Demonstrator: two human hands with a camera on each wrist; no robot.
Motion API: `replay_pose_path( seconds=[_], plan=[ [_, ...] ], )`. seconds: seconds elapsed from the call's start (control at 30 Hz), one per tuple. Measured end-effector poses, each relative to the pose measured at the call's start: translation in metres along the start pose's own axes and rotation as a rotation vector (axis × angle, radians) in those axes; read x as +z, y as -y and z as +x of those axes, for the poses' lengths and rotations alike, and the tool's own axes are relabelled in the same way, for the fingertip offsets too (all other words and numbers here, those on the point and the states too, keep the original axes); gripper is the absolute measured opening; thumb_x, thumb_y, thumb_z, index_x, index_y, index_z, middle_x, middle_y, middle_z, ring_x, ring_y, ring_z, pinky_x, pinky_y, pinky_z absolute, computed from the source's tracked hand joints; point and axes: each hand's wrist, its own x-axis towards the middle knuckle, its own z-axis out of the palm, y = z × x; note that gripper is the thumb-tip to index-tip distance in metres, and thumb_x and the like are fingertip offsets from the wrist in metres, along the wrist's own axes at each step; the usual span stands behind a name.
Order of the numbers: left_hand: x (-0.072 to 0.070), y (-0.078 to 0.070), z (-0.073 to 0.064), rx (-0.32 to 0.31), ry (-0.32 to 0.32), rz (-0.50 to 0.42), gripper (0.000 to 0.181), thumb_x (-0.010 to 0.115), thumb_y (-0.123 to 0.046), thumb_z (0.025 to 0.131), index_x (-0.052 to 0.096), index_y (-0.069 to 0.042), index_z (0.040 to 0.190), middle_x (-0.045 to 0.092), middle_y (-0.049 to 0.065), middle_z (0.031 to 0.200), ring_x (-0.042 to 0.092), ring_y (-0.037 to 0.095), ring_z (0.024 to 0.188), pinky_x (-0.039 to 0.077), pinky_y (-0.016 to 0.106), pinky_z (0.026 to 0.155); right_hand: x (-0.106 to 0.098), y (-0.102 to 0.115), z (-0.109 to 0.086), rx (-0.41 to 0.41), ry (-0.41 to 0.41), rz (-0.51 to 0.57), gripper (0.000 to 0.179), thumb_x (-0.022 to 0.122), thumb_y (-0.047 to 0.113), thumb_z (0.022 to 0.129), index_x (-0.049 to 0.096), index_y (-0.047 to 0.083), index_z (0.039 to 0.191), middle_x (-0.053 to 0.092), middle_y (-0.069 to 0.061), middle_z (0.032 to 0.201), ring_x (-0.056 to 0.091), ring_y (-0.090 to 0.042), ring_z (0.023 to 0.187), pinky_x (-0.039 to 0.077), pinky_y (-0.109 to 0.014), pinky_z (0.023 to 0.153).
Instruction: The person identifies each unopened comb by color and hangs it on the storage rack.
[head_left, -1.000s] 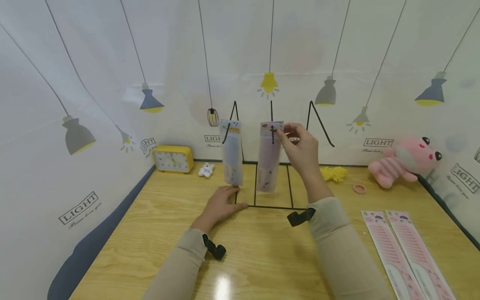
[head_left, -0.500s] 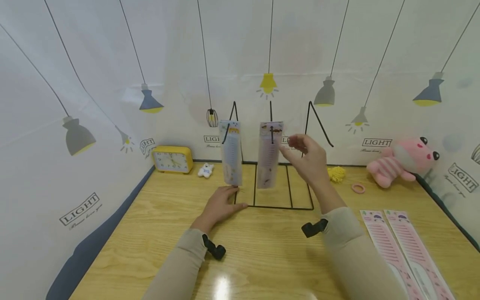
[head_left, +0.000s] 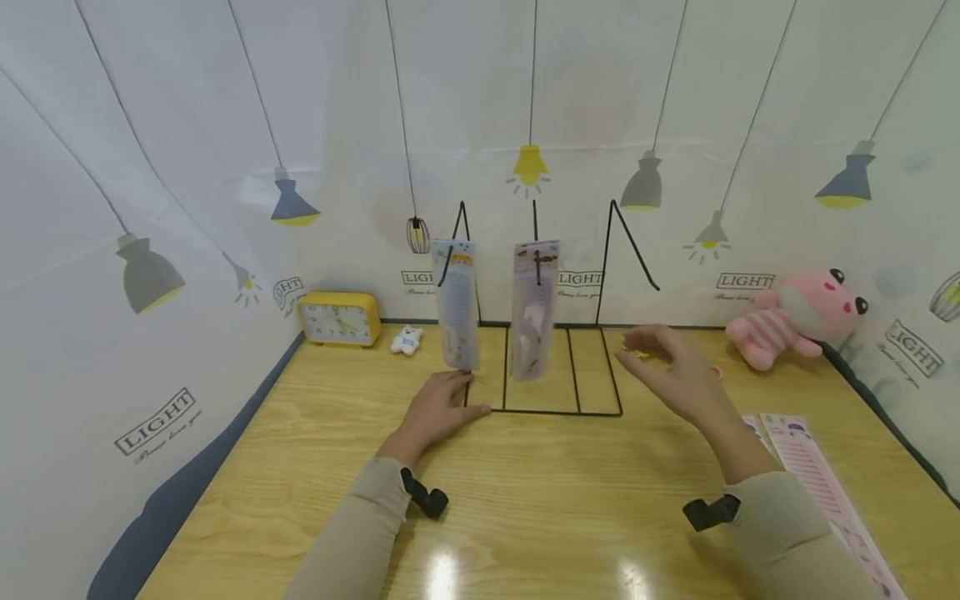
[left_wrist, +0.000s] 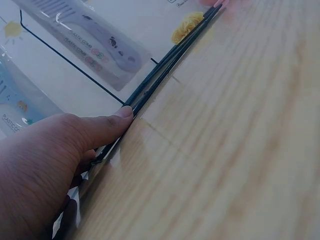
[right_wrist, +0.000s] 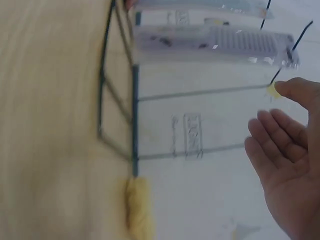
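Note:
A black wire display rack (head_left: 577,412) stands on the table. Packaged blue plastic combs (head_left: 456,312) hang on its left hook, and packaged purple combs (head_left: 534,321) hang on the middle one. My left hand (head_left: 435,412) holds the front left corner of the rack's base, its thumb (left_wrist: 107,125) along the front bar. To the right of the rack, my right hand (head_left: 678,379) is in the air with relaxed fingers and nothing in it. Packaged pink combs (head_left: 821,483) lie on the table at the right, partly hidden by the right arm.
A yellow clock (head_left: 339,319) and a small white bear figure (head_left: 407,340) stand at the back left. A pink plush toy (head_left: 795,321) lies at the back right. Yellow yarn (left_wrist: 188,27) lies beyond the rack. The rack's right hook (head_left: 636,246) bears no package.
My right hand has let go of the purple comb package and moved right and down, toward the pink combs. The left hand stays on the rack.

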Motion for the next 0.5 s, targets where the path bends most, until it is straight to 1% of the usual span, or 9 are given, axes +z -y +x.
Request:
replay_pose_path(
  seconds=[0.07, 0.1, 0.13, 0.2, 0.3, 0.33, 0.37, 0.43, 0.5],
  plan=[
    [-0.002, 0.001, 0.0, -0.007, -0.002, -0.003, 0.079, 0.067, -0.063, 0.088, 0.054, -0.012, 0.147, 0.049, 0.008, 0.151, 0.042, 0.03, 0.139, 0.033, 0.048, 0.115, -0.008, -0.015, -0.01, 0.015, 0.048, -0.025, 0.04, 0.065, 0.039, 0.099, 0.063, 0.008, 0.124, 0.067, -0.011, 0.121, 0.061, -0.036, 0.118, 0.046, -0.057, 0.099],
    [-0.003, 0.002, -0.001, -0.011, -0.001, -0.005, 0.079, 0.067, -0.063, 0.088, 0.053, -0.012, 0.147, 0.049, 0.008, 0.151, 0.042, 0.03, 0.14, 0.033, 0.048, 0.115, -0.013, -0.024, -0.015, 0.016, 0.064, -0.044, 0.038, 0.065, 0.038, 0.099, 0.064, 0.009, 0.123, 0.067, -0.01, 0.121, 0.061, -0.035, 0.117, 0.048, -0.054, 0.098],
    [-0.003, 0.002, -0.001, -0.011, -0.003, -0.003, 0.079, 0.067, -0.063, 0.088, 0.053, -0.012, 0.147, 0.049, 0.008, 0.151, 0.042, 0.03, 0.14, 0.033, 0.048, 0.115, -0.018, -0.032, -0.02, 0.021, 0.078, -0.065, 0.036, 0.066, 0.037, 0.099, 0.065, 0.01, 0.122, 0.068, -0.009, 0.12, 0.063, -0.029, 0.116, 0.051, -0.049, 0.097],
    [-0.003, 0.004, -0.001, -0.008, -0.005, -0.002, 0.079, 0.067, -0.063, 0.088, 0.053, -0.013, 0.147, 0.049, 0.008, 0.151, 0.042, 0.03, 0.139, 0.033, 0.048, 0.115, -0.03, -0.052, -0.031, 0.033, 0.103, -0.088, 0.034, 0.066, 0.035, 0.099, 0.066, 0.01, 0.123, 0.067, -0.011, 0.123, 0.064, -0.013, 0.112, 0.054, -0.034, 0.092],
    [-0.001, 0.005, -0.001, -0.002, -0.001, -0.001, 0.078, 0.067, -0.062, 0.088, 0.053, -0.013, 0.147, 0.049, 0.007, 0.151, 0.042, 0.03, 0.139, 0.034, 0.048, 0.115, -0.053, -0.082, -0.05, 0.064, 0.109, -0.132, 0.033, 0.068, 0.033, 0.098, 0.068, 0.01, 0.122, 0.069, -0.011, 0.121, 0.057, 0.011, 0.103, 0.05, -0.013, 0.081],
    [-0.001, 0.005, -0.001, -0.001, 0.001, -0.003, 0.078, 0.068, -0.062, 0.088, 0.053, -0.013, 0.147, 0.049, 0.007, 0.151, 0.042, 0.029, 0.139, 0.034, 0.048, 0.115, -0.06, -0.091, -0.057, 0.083, 0.106, -0.134, 0.034, 0.068, 0.033, 0.098, 0.068, 0.01, 0.123, 0.07, -0.011, 0.121, 0.053, 0.017, 0.101, 0.049, -0.01, 0.078],
    [0.0, 0.005, 0.0, -0.001, 0.004, -0.006, 0.077, 0.068, -0.061, 0.088, 0.053, -0.013, 0.147, 0.048, 0.007, 0.151, 0.042, 0.029, 0.139, 0.034, 0.048, 0.115, -0.067, -0.101, -0.064, 0.1, 0.099, -0.138, 0.034, 0.069, 0.032, 0.098, 0.068, 0.009, 0.123, 0.07, -0.011, 0.12, 0.052, 0.019, 0.099, 0.047, -0.007, 0.076],
    [0.0, 0.004, 0.0, -0.003, 0.01, -0.008, 0.077, 0.068, -0.061, 0.088, 0.053, -0.014, 0.148, 0.048, 0.006, 0.151, 0.042, 0.029, 0.139, 0.034, 0.048, 0.114, -0.077, -0.121, -0.077, 0.141, 0.076, -0.155, 0.035, 0.069, 0.033, 0.097, 0.068, 0.009, 0.123, 0.072, -0.005, 0.113, 0.052, 0.02, 0.095, 0.048, -0.007, 0.074],
    [0.001, 0.005, -0.001, -0.006, 0.012, -0.01, 0.078, 0.068, -0.062, 0.088, 0.053, -0.014, 0.148, 0.048, 0.006, 0.152, 0.041, 0.03, 0.139, 0.035, 0.049, 0.114, -0.081, -0.137, -0.088, 0.186, 0.075, -0.152, 0.038, 0.069, 0.034, 0.097, 0.066, 0.008, 0.124, 0.071, -0.005, 0.113, 0.051, 0.021, 0.094, 0.047, -0.007, 0.073]
  ],
)
